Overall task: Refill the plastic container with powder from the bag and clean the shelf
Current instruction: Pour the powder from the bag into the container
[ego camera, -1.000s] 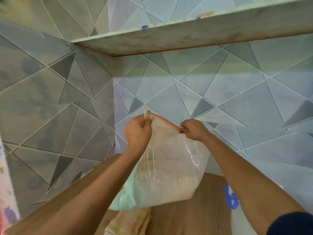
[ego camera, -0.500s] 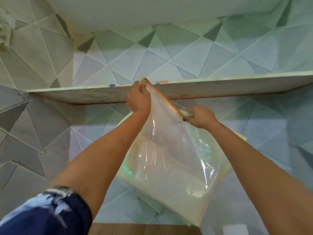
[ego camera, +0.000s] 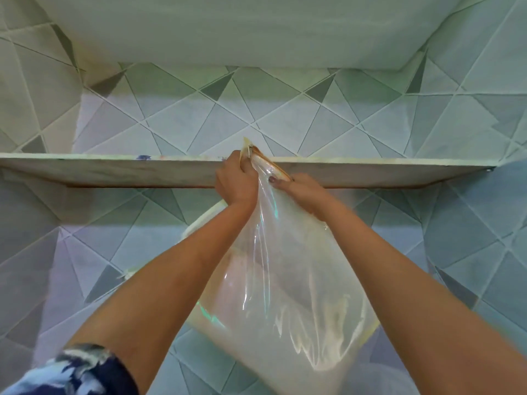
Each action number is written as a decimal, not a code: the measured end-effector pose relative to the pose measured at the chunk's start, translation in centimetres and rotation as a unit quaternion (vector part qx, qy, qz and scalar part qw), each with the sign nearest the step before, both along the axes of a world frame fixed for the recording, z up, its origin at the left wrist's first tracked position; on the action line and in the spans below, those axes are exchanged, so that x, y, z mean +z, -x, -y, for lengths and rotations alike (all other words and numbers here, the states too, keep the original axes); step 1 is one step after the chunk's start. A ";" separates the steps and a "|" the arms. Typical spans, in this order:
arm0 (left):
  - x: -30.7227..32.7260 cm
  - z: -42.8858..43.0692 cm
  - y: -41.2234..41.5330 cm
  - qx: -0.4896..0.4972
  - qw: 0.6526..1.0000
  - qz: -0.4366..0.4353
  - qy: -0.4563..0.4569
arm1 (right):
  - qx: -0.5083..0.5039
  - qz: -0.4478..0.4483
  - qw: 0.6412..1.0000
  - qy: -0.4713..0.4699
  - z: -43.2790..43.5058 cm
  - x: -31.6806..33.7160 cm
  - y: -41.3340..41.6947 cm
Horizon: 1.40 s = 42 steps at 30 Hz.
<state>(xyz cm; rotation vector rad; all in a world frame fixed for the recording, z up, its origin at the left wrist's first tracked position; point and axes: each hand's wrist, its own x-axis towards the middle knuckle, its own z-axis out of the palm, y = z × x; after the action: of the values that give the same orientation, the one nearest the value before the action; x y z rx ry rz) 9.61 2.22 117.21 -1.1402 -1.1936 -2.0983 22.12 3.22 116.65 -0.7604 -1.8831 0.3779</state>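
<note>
The bag [ego camera: 285, 295] hangs in the air in front of the shelf [ego camera: 114, 170], near the middle of its front edge. The left hand [ego camera: 235, 182] and right hand [ego camera: 303, 191] both pinch its top, fingers [ego camera: 274, 179] curled tight. It looks soft, slippery and heavy with powder [ego camera: 271, 354] low down, so hold the top. The shelf edge is close and could bump the hands

Tiled wall [ego camera: 285, 115] — grey triangles, pale grout
</note>
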 end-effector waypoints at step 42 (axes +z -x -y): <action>-10.3 3.0 9.7 -0.176 0.924 0.323 -0.107 | -0.217 -0.111 0.966 -0.081 -3.5 -1.4 -3.4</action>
<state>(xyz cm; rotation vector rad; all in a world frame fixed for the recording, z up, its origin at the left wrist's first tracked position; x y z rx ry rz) -0.10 -0.82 106.92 -0.5962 -1.0227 -2.9417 25.48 6.74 115.23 -0.9491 -1.4668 0.0279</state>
